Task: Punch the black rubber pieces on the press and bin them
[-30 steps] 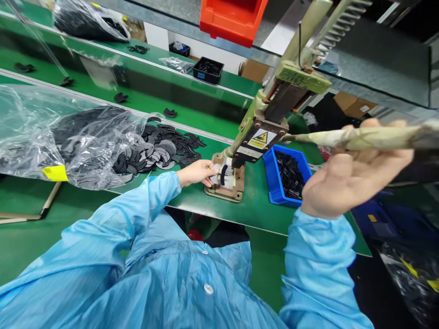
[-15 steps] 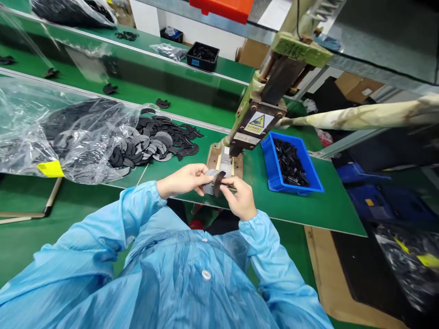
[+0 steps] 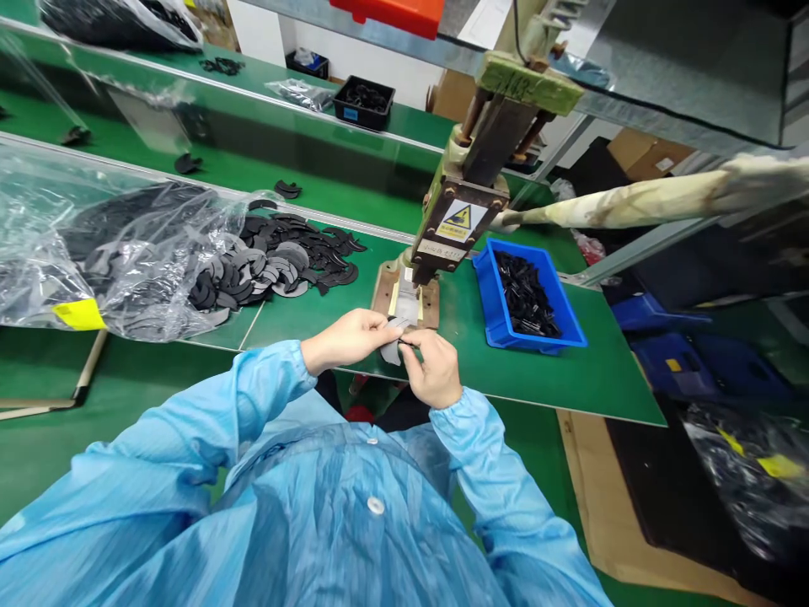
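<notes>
Between my hands is a grey-black curved piece (image 3: 392, 352), shaped like a crescent, in front of the hand press's base. My left hand (image 3: 351, 337) pinches it from the left with thumb and fingers. From the right, my right hand (image 3: 432, 364) is closed on the same piece, its fingertips close to the left ones. Whether more than one piece is held I cannot tell, since fingers cover part of it. Just beyond stands the hand press (image 3: 450, 228) with a warning label, its metal base (image 3: 383, 291) on the green bench.
A heap of loose crescent pieces (image 3: 284, 261) spills from a clear plastic bag (image 3: 139, 261) at the left. Right of the press is a blue bin (image 3: 569, 324) of small black parts. The press's long lever (image 3: 632, 196) reaches right. A black bin (image 3: 345, 110) stands farther back.
The dark crescent that stood upright between my hands is now turned and mostly covered by fingers. My hands have come closer together. The view has shifted slightly.
</notes>
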Tool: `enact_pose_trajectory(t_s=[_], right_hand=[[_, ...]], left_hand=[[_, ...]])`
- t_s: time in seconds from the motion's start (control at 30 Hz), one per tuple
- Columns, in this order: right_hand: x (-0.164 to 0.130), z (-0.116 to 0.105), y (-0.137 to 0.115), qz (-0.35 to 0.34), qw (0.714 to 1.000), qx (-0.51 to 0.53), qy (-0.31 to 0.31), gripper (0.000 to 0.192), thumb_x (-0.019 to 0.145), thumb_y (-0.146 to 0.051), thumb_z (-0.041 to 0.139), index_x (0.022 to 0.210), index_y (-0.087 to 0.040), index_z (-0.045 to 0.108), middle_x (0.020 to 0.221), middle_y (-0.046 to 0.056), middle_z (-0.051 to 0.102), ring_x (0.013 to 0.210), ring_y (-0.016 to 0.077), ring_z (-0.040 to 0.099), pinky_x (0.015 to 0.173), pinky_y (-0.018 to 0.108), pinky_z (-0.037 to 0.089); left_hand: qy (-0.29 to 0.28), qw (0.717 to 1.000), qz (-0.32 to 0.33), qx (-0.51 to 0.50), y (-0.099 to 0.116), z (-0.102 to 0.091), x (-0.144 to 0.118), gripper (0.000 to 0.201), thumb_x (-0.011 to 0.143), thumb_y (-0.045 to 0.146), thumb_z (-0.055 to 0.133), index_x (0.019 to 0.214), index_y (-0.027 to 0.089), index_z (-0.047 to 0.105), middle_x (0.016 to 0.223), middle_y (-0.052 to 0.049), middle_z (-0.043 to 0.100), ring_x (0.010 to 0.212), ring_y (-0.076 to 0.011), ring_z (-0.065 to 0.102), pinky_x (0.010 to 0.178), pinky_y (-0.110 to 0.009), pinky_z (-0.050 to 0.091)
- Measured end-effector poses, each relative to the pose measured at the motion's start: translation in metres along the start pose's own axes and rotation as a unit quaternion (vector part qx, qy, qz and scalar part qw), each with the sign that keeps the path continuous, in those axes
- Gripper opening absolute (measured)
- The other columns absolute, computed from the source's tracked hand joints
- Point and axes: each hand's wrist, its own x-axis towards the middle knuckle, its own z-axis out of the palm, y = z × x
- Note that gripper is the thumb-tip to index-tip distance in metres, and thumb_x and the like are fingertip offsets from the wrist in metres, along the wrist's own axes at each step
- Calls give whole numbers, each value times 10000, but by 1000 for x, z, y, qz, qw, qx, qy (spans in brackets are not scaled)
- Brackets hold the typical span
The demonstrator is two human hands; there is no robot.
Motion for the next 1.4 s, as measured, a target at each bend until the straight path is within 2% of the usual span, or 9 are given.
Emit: enact_pose_trajectory(t_s=[0.13,0.3,0.4,0.6,0.8,0.93,1.13,1.23,1.4], right_hand=[[-5,-1,1,17,999,23,26,137,996,-292,617,1114,-253,674,1037,75,783,959,216,754,865,405,622],[-12,-1,8,40,997,51,45,132,982,-308,648,1101,-264,683,1031,62,770,984,212,755,912,414,637],[-20,-4,26,84,993,52,66,259,987,-310,645,1242,-261,652,1081,67,744,1015,203,747,933,407,645],[-45,-12,74,162,979,18,126,244,1006,-325,618,1231,-233,649,1061,74,702,964,200,725,884,413,653],[-50,-11,86,167,977,3,130,175,999,-330,625,1124,-231,695,999,59,715,900,196,723,783,361,650],[-51,-12,86,175,976,-9,133,159,1007,-315,617,1104,-219,700,1000,62,724,893,180,718,785,331,633],[-55,-12,89,179,976,-1,127,159,1032,-298,568,1087,-219,694,1021,77,726,938,189,710,829,344,609],[-55,-10,87,175,977,4,119,168,1043,-286,538,1092,-224,686,1015,73,722,941,187,712,842,353,604],[-45,-30,80,171,981,-27,84,185,1034,-329,544,1021,-237,704,986,52,738,919,173,709,836,337,608]], left_hand=[[33,996,11,-77,2,-2,0,496,768,588,887,823,196,588,717,52,530,621,-86,464,567,-208,350],[-82,987,-15,-137,4,-4,-1,507,837,661,811,894,181,656,738,27,599,570,-83,538,514,-202,427],[-3,989,-21,-147,-10,-15,16,490,833,614,844,825,166,646,676,32,583,520,-61,513,463,-171,398],[189,946,-144,-220,-35,-68,99,350,879,352,875,825,162,587,739,-28,685,571,-96,656,538,-190,561],[282,932,-137,-180,-4,-122,211,221,975,205,767,894,140,571,737,-15,661,588,-86,660,594,-194,585],[323,924,-126,-161,6,-140,250,194,995,228,729,915,122,588,770,-45,668,623,-104,664,629,-229,594],[328,933,-95,-111,-25,-113,209,214,928,250,764,822,141,614,740,-23,640,559,-79,530,523,-194,429],[292,952,-35,-82,-48,-82,155,305,956,442,721,844,178,619,660,31,559,520,-79,417,487,-193,314],[218,974,20,66,-80,-40,53,486,1001,627,595,762,204,623,624,27,502,591,-137,454,569,-256,369]])
